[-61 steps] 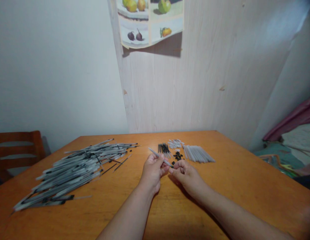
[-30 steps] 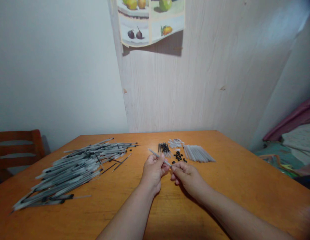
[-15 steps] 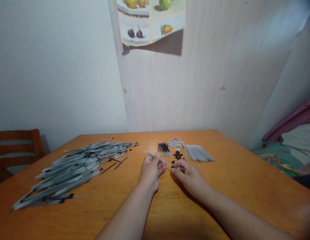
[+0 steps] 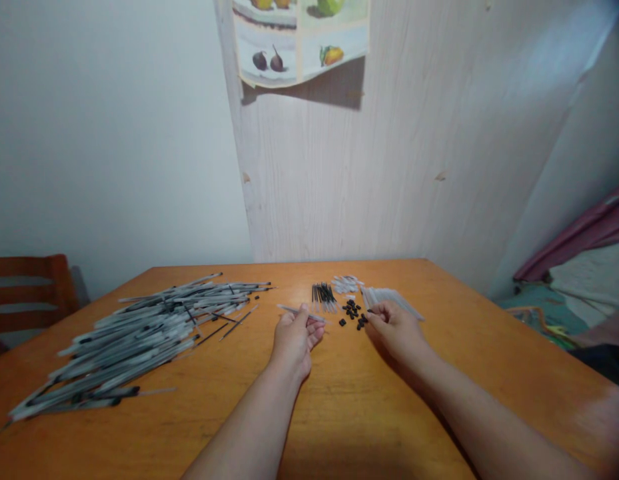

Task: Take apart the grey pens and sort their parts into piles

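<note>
A slim clear pen barrel [image 4: 288, 309] is pinched between the thumb and fingers of my left hand [image 4: 292, 340], held slantwise above the table. My right hand [image 4: 402, 331] is closed at the right edge of a group of small black end plugs [image 4: 351, 308]. A small dark plug shows at its fingertips, apart from the barrel. Behind my hands lie black pen refills [image 4: 323, 293] with pale tips and a cluster of small whitish clear caps [image 4: 345, 285]. A row of clear barrels [image 4: 382, 295] is partly hidden by my right hand.
A big heap of assembled-looking pens [image 4: 139, 327] covers the left of the wooden table [image 4: 339, 413]. Loose refills [image 4: 238, 323] lie at its right edge. A wooden chair [image 4: 34, 267] stands to the left, and a wall with a fruit poster [image 4: 274, 40] rises behind.
My right hand has moved right and slightly back, away from the barrel's end to the edge of the black plugs. My left hand still holds the barrel, a little further left.
</note>
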The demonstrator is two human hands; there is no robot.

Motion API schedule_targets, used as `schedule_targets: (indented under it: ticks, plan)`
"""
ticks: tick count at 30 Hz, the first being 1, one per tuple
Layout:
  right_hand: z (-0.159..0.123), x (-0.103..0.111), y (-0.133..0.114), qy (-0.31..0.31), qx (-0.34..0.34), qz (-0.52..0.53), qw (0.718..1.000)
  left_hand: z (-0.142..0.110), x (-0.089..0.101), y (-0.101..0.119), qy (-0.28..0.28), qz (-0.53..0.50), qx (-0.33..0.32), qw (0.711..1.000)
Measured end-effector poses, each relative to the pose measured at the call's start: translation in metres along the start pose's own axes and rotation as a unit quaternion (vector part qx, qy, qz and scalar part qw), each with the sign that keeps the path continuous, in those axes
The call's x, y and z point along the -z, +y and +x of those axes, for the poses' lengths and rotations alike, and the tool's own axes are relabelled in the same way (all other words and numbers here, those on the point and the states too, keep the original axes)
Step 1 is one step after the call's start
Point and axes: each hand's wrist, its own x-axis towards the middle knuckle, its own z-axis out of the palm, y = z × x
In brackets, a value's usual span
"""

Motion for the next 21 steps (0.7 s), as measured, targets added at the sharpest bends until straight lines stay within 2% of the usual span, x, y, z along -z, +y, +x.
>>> schedule_targets:
  ticks: [3,7,13,21]
  plan:
    - [0.0001,0.0045,-0.0009,-0.015,-0.01,-0.126,0.992,0.0,0.0,0.0001,0.002,-0.004,0.0,1.0]
    - [-0.0051,0.0043,-0.0065,-0.051,-0.012,-0.185,0.981,0.0004,-0.0008,-0.0002,0.002,0.001,0.002,1.0]
    - [-0.0063,0.0055,-0.0076,-0.065,-0.033,-0.205,0.976,-0.0012,-0.0028,0.0008,0.004,0.009,0.008,1.0]
    - [-0.0043,0.005,-0.001,-0.06,-0.018,-0.185,0.981,-0.0004,-0.0013,-0.0011,-0.001,0.011,0.0,1.0]
